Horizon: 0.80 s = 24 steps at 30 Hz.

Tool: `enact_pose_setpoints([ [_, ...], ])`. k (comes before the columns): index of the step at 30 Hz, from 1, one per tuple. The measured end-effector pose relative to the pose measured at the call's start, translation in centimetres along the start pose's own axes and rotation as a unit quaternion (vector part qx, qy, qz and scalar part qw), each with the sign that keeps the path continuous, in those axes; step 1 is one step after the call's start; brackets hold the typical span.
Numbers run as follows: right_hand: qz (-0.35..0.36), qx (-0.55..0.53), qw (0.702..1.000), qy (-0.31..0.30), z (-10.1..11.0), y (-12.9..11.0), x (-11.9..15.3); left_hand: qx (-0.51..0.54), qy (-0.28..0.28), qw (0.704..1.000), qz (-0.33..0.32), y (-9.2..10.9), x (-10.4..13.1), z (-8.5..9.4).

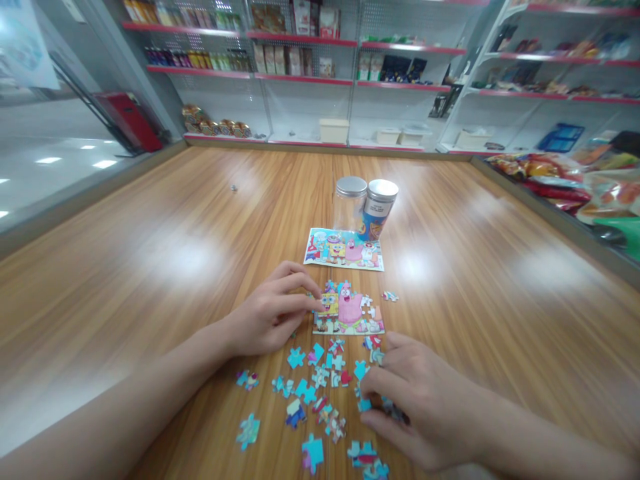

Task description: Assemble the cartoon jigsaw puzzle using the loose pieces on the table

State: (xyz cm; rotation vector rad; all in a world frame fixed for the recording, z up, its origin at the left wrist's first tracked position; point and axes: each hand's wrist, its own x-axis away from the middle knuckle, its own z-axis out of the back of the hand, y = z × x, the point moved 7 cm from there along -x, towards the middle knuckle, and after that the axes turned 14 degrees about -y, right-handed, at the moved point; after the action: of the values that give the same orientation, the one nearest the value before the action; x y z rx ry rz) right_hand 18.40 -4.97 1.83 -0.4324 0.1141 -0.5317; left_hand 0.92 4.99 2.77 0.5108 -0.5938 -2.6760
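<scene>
A partly assembled jigsaw (350, 310) with a yellow and a pink cartoon figure lies at the middle of the wooden table. My left hand (280, 308) rests at its left edge, fingertips on the yellow figure, fingers apart and holding nothing I can see. Below it, several loose pieces (305, 390) are scattered. My right hand (420, 400) is curled over pieces at the right of that scatter; what its fingers hold, if anything, is hidden. Behind the jigsaw lies a printed reference picture (345, 251). One loose piece (390, 296) sits right of the jigsaw.
A clear jar (349, 207) and a blue-labelled jar (379, 212), both with silver lids, stand behind the reference picture on the table (240, 233). Stocked shelves (300, 79) line the back. Packaged goods (545, 177) lie beyond the table's right edge.
</scene>
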Motion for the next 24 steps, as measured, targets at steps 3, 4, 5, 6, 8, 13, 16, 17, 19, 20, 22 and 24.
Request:
enact_pose_setpoints([
  [3,-0.006,-0.011,1.000,-0.003,0.0,0.1,0.1,-0.004,0.039,0.998,0.046,-0.5,-0.1,0.4],
  [4,-0.008,-0.011,1.000,-0.002,0.1,0.2,0.2,-0.005,0.046,0.997,0.058,-0.6,-0.2,0.5],
  [5,-0.009,-0.011,1.000,0.001,0.1,0.3,0.2,-0.006,0.053,0.996,0.066,-0.7,-0.2,0.6],
  [6,-0.010,-0.011,1.000,0.006,0.2,0.3,0.3,-0.006,0.058,0.996,0.072,-0.8,-0.3,0.7],
  [8,-0.014,-0.013,1.000,0.015,0.3,0.5,0.4,-0.006,0.066,0.995,0.076,-1.0,-0.3,0.7],
  [13,-0.022,-0.021,1.000,0.007,-0.1,0.8,0.4,-0.012,0.062,0.994,0.092,-1.5,-0.1,0.5],
  [16,-0.023,-0.015,1.000,0.005,-0.2,0.9,0.4,-0.019,0.039,0.992,0.118,-1.9,0.0,0.3],
  [17,-0.022,-0.011,1.000,0.005,-0.2,0.9,0.4,-0.021,0.029,0.991,0.127,-1.9,0.0,0.3],
  [19,-0.019,0.000,1.000,0.002,-0.2,0.8,0.4,-0.024,0.009,0.990,0.136,-1.9,0.0,0.1],
  [20,-0.018,0.006,1.000,0.001,-0.2,0.7,0.3,-0.024,0.000,0.990,0.136,-1.8,-0.1,0.1],
  [22,-0.014,0.015,1.000,0.001,-0.2,0.6,0.3,-0.023,-0.014,0.991,0.130,-1.5,-0.2,0.0],
  [24,-0.014,0.021,1.000,0.002,-0.1,0.5,0.2,-0.020,-0.022,0.992,0.125,-1.4,-0.2,-0.1],
])
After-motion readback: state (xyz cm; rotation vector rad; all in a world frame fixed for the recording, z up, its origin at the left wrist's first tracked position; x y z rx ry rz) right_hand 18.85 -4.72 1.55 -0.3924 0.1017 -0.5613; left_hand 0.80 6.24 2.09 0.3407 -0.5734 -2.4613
